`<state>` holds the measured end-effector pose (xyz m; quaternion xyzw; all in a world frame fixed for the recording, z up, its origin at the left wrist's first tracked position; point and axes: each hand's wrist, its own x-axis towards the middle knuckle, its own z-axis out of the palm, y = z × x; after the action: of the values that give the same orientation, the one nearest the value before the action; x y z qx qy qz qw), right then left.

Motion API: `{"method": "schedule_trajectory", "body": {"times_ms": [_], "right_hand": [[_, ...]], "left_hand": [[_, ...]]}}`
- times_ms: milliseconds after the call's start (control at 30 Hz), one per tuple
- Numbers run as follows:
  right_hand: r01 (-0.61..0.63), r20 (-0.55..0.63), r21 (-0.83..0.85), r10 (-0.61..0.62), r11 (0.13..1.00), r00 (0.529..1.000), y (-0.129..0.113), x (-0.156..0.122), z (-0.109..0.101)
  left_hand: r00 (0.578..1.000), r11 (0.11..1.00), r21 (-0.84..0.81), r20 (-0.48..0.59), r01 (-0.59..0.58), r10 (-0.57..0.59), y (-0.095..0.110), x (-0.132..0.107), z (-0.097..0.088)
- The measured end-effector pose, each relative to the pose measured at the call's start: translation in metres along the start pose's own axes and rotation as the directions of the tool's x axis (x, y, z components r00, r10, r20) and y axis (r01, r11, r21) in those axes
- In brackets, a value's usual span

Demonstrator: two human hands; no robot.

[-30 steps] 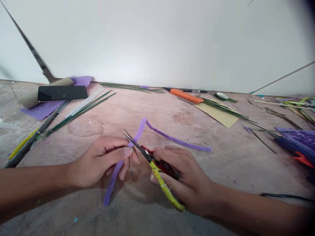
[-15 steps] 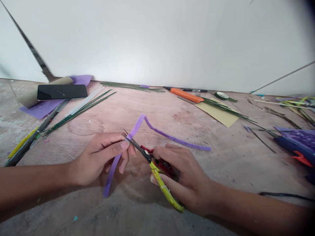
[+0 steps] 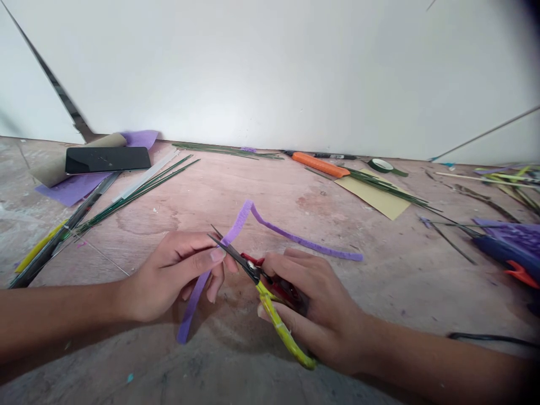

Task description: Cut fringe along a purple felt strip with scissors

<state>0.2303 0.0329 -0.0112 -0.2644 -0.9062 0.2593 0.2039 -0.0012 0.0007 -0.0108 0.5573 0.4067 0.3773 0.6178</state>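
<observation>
A long, narrow purple paper strip [image 3: 241,219] is pinched between the thumb and fingers of my left hand [image 3: 177,273]. One end hangs below that hand; the other folds over at a peak and trails off to the right. My right hand [image 3: 320,304] grips a pair of scissors [image 3: 253,273] with one yellow-wrapped handle and one red handle. Their slightly parted blades lie across the strip, right beside my left thumb tip. Whether the blades have cut into the paper I cannot tell.
Left: a phone [image 3: 107,160] on a cardboard roll, purple paper [image 3: 73,188], green wires [image 3: 139,194]. At the back: an orange cutter [image 3: 319,164], green tape [image 3: 380,165], a yellowish paper sheet [image 3: 375,194]. Right: a blue glue gun [image 3: 502,252] and its black cable [image 3: 489,337].
Both hands, the strip and the scissors hold nearly the same pose. The strip's upper fold and my left fingertips sit slightly farther right and lower.
</observation>
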Motion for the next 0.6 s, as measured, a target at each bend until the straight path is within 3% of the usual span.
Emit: {"method": "schedule_trajectory", "body": {"times_ms": [333, 600], "right_hand": [[0.087, -0.035, -0.024, -0.088, 0.996, 0.996, 0.0036, -0.003, 0.003], [0.09, -0.035, -0.034, -0.091, 0.995, 0.995, 0.003, -0.0042, 0.0025]], "left_hand": [[0.999, 1.0, 0.024, 0.044, -0.02, 0.019, -0.0012, -0.0001, -0.0013], [0.998, 0.999, 0.031, 0.057, -0.03, 0.028, -0.0006, -0.0019, -0.0011]]}}
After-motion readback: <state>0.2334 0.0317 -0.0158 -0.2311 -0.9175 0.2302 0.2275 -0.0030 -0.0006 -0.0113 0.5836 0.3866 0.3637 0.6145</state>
